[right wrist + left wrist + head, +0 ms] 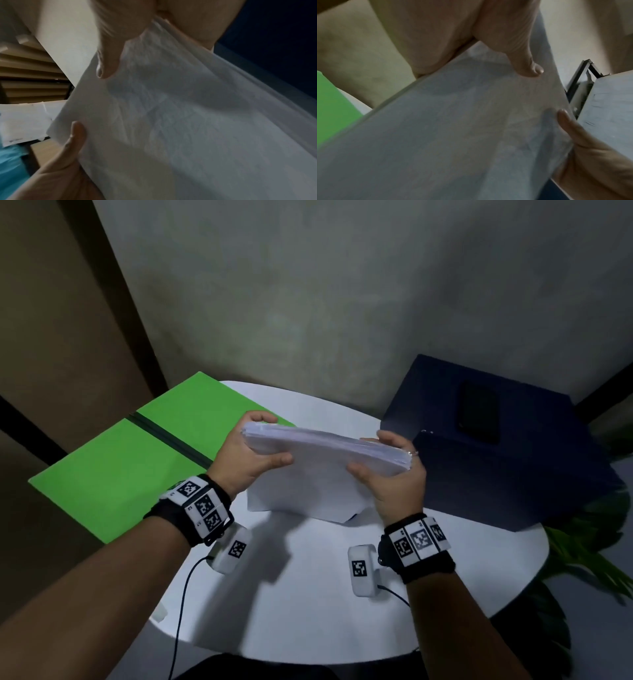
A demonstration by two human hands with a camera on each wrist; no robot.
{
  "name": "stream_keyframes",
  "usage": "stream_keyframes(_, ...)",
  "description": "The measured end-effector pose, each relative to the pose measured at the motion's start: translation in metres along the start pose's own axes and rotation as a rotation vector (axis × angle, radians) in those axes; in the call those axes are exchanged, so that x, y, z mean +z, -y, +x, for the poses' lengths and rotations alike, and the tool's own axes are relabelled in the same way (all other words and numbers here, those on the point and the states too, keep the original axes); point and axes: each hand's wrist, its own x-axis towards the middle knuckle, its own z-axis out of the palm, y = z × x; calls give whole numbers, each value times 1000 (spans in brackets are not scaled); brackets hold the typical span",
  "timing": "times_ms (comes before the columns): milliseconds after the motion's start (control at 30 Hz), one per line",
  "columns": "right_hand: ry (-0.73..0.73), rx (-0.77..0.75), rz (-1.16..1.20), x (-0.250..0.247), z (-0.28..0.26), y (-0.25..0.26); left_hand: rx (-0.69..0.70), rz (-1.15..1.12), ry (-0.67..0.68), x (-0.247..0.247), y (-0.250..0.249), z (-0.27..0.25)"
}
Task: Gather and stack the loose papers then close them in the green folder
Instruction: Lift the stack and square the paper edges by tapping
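Both hands hold one thick stack of white papers point(325, 460) upright on its long edge, with the lower edge standing on the round white table point(308, 594) and the top edge a little bowed. The left hand point(245, 455) grips the left end of the stack: its thumb lies across the near face and its fingers point(260, 416) curl over the top corner to the far side. The right hand point(394, 474) grips the right end in the same way, thumb on the near face and the other fingers behind the far face, and one of these fingers wears a ring point(412, 453). So the stack is between the two hands, directly in front of the person, and each hand closes around one short side. In the left wrist view the left thumb point(527, 66) presses on the sheet and the thumb of the other hand touches the opposite edge; the right wrist view shows the same from the other end, but it is blurred. The green folder point(113, 467) lies open and flat on the left part of the table, just beside the left hand, with its dark spine running across the middle. A dark blue box point(507, 467) stands on the right side of the table, close behind the right hand, and a dark flat thing lies on top of it.
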Motion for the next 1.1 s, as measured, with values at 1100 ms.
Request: stream_keyframes(1100, -191, -4, 96, 14, -12, 14, 11, 44, -181, 17, 10, -28)
